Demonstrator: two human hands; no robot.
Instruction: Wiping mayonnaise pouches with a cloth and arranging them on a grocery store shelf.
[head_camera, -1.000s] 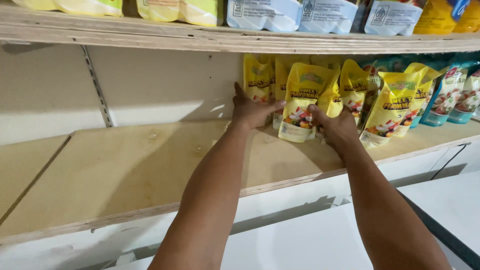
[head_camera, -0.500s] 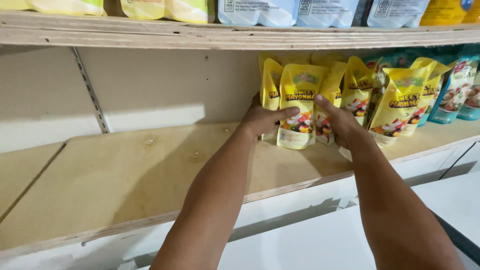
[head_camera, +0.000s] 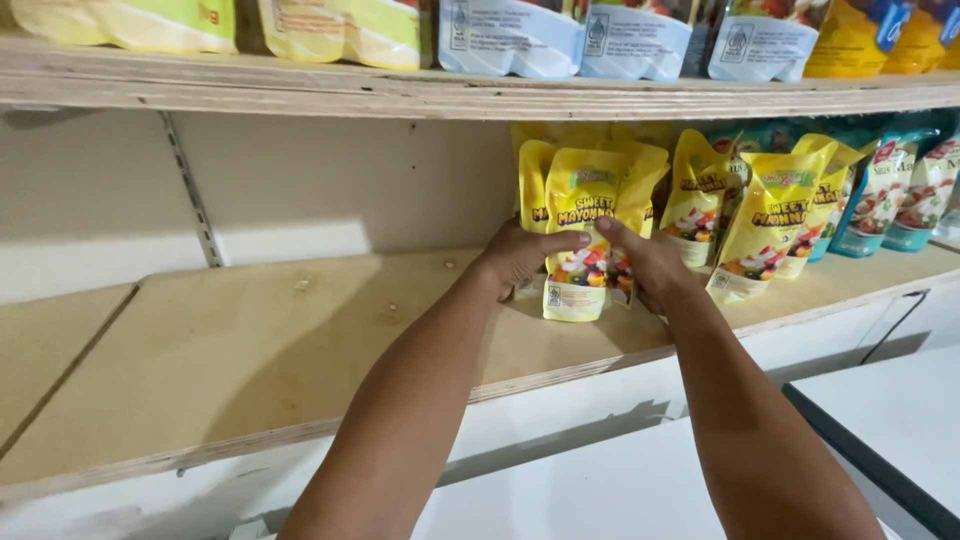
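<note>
Holding: both hands clasp one yellow soft plastic stand-up pouch with a fruit picture on the plywood shelf board.

Head view, left hand: the left hand presses against the pouch's left edge, thumb laid across its front; its grip is closed on the pouch.

Head view, right hand: the right hand presses the pouch's right edge, thumb reaching over the front; its grip is also closed on the pouch.

Head view, pouch position: upright, base resting on the shelf board, at the left end of the row and touching more of the same yellow pouches behind it.

Head view, neighbours: to the right stand further yellow fruit-picture pouches, then teal and white pouches; the upper wooden shelf carries white-and-blue packs and pale yellow packs.

Step in hand: judged from the two-sided hold, the front pouch is being squared up and set in line with its row.

Next move calls for: even pressure from both sides so the soft pouch stays upright, then a gentle release without tipping it forward off its base.
</note>
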